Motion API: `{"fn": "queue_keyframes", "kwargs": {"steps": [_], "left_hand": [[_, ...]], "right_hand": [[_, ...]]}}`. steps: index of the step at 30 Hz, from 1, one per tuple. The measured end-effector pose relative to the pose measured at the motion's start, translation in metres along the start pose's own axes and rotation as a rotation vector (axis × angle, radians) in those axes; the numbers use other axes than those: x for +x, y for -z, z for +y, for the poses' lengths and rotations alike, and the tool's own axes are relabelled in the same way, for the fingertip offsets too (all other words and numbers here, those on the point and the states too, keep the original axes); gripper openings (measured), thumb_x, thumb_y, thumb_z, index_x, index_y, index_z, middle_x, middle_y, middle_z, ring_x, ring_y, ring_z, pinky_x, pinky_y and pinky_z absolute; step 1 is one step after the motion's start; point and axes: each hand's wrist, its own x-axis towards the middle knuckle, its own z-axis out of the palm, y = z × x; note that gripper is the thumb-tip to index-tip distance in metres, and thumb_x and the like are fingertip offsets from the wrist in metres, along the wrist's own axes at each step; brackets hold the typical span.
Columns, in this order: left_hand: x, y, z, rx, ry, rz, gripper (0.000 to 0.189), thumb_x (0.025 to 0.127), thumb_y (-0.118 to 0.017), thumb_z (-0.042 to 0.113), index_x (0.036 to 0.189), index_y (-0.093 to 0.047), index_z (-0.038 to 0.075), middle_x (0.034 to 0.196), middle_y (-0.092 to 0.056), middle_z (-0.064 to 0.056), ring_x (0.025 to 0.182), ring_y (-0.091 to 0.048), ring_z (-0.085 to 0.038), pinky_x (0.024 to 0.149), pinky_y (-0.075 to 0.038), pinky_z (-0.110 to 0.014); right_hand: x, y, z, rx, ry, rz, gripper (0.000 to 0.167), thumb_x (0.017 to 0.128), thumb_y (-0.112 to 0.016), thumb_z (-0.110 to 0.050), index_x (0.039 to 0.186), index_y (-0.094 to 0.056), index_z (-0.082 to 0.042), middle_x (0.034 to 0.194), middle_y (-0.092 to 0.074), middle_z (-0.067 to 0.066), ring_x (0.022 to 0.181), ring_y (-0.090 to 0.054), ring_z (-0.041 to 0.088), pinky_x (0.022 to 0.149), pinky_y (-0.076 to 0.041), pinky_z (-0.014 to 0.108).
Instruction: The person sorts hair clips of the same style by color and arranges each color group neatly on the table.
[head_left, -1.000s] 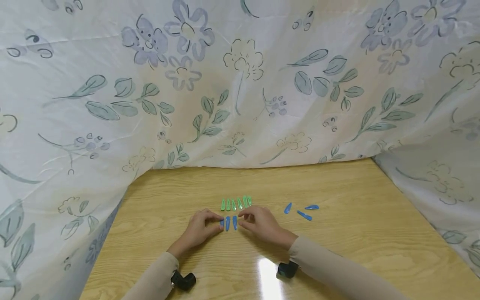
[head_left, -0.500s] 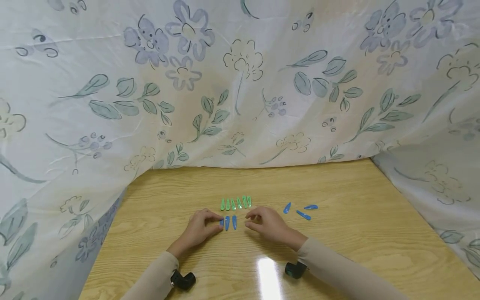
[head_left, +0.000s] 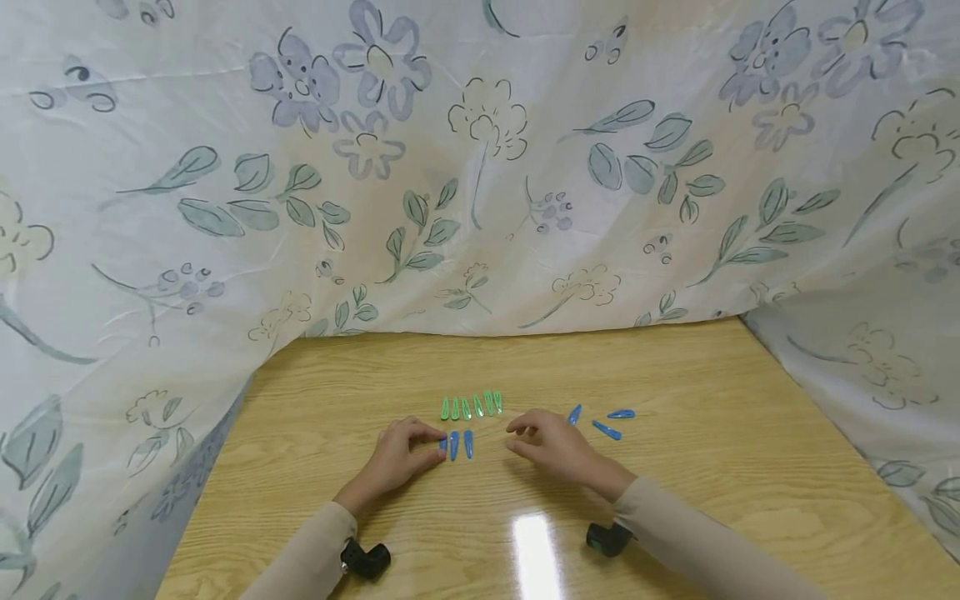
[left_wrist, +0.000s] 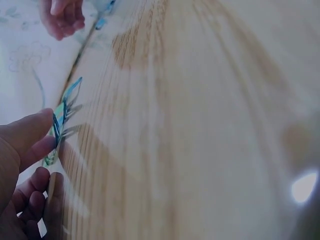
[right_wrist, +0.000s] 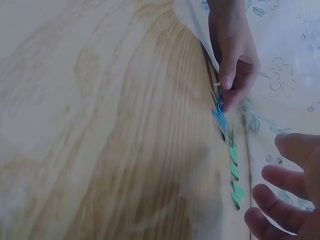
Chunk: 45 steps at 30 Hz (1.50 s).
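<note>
My left hand (head_left: 401, 456) pinches the leftmost blue snap hair clip (head_left: 443, 445) between thumb and fingertip, on the table. Beside it lie two more blue clips, one close (head_left: 453, 446) and one slightly apart (head_left: 468, 444). Just beyond them, several green hair clips (head_left: 467, 408) form a row. My right hand (head_left: 551, 446) hovers to the right of these rows with fingers loosely bent and nothing in them; the right wrist view shows its spread fingers (right_wrist: 282, 207). Near its knuckles is a partly covered blue clip (head_left: 574, 414).
Two more loose blue clips, an upper one (head_left: 621, 413) and a lower one (head_left: 607, 430), lie farther right on the wooden table (head_left: 697, 500). A floral cloth (head_left: 480, 250) hangs behind and at both sides. Light glares off the near tabletop.
My right hand has drawn away from the blue row and moved right, toward the loose blue clips. The left hand has stayed in place on its clip.
</note>
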Motion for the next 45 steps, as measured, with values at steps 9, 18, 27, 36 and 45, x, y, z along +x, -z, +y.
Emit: {"fn": "queue_keyframes", "kwargs": {"steps": [9, 18, 27, 36, 45], "left_hand": [[0.001, 0.001, -0.002, -0.004, -0.019, -0.012, 0.023, 0.086, -0.081, 0.033, 0.109, -0.078, 0.029, 0.107, -0.070, 0.009, 0.106, -0.056, -0.016, 0.097, -0.037, -0.048], [0.002, 0.001, -0.003, -0.012, -0.010, -0.011, 0.023, 0.086, -0.081, 0.033, 0.108, -0.078, 0.028, 0.105, -0.069, 0.009, 0.104, -0.055, -0.015, 0.095, -0.036, -0.044], [0.003, 0.001, -0.005, 0.000, -0.014, -0.004, 0.022, 0.086, -0.081, 0.034, 0.108, -0.078, 0.029, 0.103, -0.069, 0.011, 0.102, -0.054, -0.014, 0.093, -0.035, -0.042], [0.004, 0.002, -0.005, -0.007, -0.014, -0.015, 0.023, 0.086, -0.081, 0.035, 0.108, -0.078, 0.029, 0.105, -0.069, 0.010, 0.103, -0.055, -0.014, 0.095, -0.036, -0.044], [0.004, 0.002, -0.004, -0.007, -0.007, -0.011, 0.022, 0.086, -0.081, 0.033, 0.108, -0.079, 0.028, 0.104, -0.069, 0.010, 0.102, -0.054, -0.013, 0.094, -0.035, -0.043]], "right_hand": [[-0.007, 0.015, 0.011, 0.025, 0.039, -0.047, 0.029, 0.098, -0.067, -0.031, 0.117, -0.074, -0.011, 0.115, -0.073, 0.001, 0.101, -0.062, 0.017, 0.084, -0.051, 0.033], [-0.015, 0.025, 0.026, 0.053, 0.045, -0.049, 0.029, 0.098, -0.067, -0.030, 0.118, -0.072, -0.010, 0.118, -0.072, 0.002, 0.106, -0.061, 0.020, 0.091, -0.051, 0.040], [-0.018, 0.036, 0.045, -0.002, 0.019, -0.003, 0.027, 0.097, -0.069, -0.028, 0.118, -0.073, -0.011, 0.118, -0.071, 0.002, 0.107, -0.063, 0.022, 0.092, -0.053, 0.046], [-0.018, 0.051, 0.065, -0.089, 0.030, 0.041, 0.028, 0.095, -0.071, -0.019, 0.119, -0.072, -0.004, 0.120, -0.071, 0.010, 0.113, -0.065, 0.034, 0.093, -0.055, 0.051], [-0.014, 0.064, 0.083, -0.110, 0.041, 0.076, 0.024, 0.093, -0.073, -0.015, 0.113, -0.074, -0.002, 0.116, -0.072, 0.015, 0.111, -0.065, 0.039, 0.094, -0.052, 0.058]]}}
